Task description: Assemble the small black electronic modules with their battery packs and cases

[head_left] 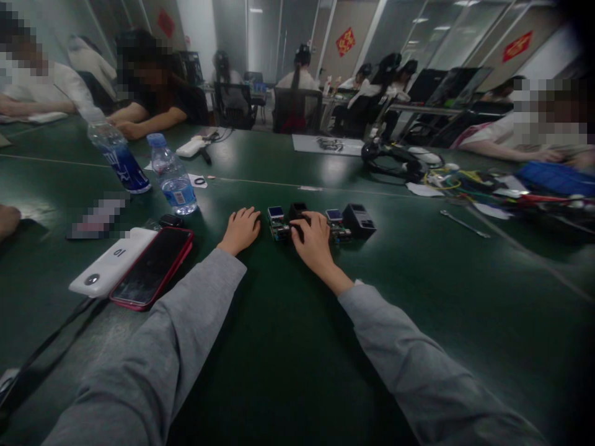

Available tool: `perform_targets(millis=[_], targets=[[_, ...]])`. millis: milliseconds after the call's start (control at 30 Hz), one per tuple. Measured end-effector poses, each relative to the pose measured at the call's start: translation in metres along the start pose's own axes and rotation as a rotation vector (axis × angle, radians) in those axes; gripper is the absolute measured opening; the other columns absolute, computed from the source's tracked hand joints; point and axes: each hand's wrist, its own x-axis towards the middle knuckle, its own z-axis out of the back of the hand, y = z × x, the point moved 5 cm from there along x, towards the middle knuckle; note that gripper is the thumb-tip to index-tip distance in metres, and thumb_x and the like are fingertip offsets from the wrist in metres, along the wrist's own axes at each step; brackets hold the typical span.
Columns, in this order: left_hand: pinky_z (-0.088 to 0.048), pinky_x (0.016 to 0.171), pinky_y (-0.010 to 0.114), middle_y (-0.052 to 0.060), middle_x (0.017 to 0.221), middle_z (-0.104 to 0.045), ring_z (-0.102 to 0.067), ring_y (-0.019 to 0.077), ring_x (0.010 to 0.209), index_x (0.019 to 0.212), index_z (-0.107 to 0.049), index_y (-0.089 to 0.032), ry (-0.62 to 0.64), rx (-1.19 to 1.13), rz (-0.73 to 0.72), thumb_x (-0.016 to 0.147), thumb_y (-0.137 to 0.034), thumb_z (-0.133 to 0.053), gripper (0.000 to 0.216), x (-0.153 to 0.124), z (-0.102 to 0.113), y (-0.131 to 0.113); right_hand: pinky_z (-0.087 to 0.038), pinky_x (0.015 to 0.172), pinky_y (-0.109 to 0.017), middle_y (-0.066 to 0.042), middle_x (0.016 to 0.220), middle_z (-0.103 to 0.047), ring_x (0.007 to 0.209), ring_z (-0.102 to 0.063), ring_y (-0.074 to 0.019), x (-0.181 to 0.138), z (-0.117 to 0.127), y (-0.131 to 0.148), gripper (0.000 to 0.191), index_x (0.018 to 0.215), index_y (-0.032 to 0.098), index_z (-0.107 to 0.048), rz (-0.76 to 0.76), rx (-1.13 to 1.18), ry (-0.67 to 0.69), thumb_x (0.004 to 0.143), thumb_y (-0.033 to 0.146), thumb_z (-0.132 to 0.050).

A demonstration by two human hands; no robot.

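My left hand lies on the green table with its fingers spread, holding nothing. Just right of it stands a small circuit board with a little screen. My right hand has its thumb and fingers curled around a small black case, which is partly hidden behind the fingers. A second circuit board with a screen sits close to the right of that hand. Beside this board is another black case with openings in its side.
On the left are a red-cased phone, a white power bank, a water bottle and a blue-labelled bottle. A wrench, tangled wires and a black cable coil lie right. Other people sit around the table.
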Motion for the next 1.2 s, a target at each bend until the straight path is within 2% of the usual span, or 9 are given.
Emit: perform_targets(millis=[1200], targets=[[-0.032,0.117,0.053,0.009,0.152,-0.047,-0.04,0.0291,0.141,0.141,-0.051,-0.019,0.0,-0.015,-0.001,0.101,-0.034,-0.033,0.047,-0.0003,-0.0022,0.0009,-0.041,0.098,-0.05,-0.014,0.128,-0.051,0.127,-0.041,-0.0322,-0.0004,0.0013,0.002,0.021,0.107,0.021,-0.066,0.013,0.017,0.024,0.094,0.023,-0.05]])
